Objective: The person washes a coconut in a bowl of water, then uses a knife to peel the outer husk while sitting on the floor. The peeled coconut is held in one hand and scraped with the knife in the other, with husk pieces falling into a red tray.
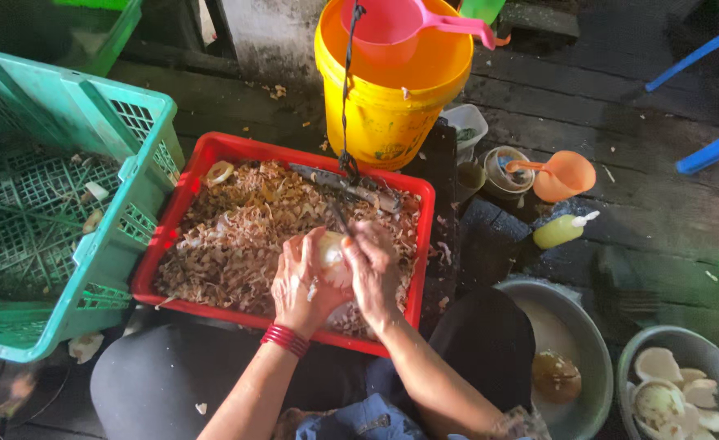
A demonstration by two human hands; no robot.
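My left hand (298, 281) cups a pale, peeled coconut (332, 254) from the left, over a red crate (157, 253). Red bangles ring that wrist. My right hand (372, 269) presses against the coconut's right side and grips a thin dark tool whose tip sticks up past the fingers. The red crate is full of brown and cream shavings (237, 232). A long grey blade (345, 187) lies across the crate's far edge, with a dark cord running up from it.
A green lattice crate (66, 204) stands on the left. A yellow bucket (388, 90) with a pink scoop stands behind. On the right are small tubs, an orange scoop (563, 173), a squeeze bottle (562, 231), a water basin (575, 358) and a bowl of coconut pieces (685, 383).
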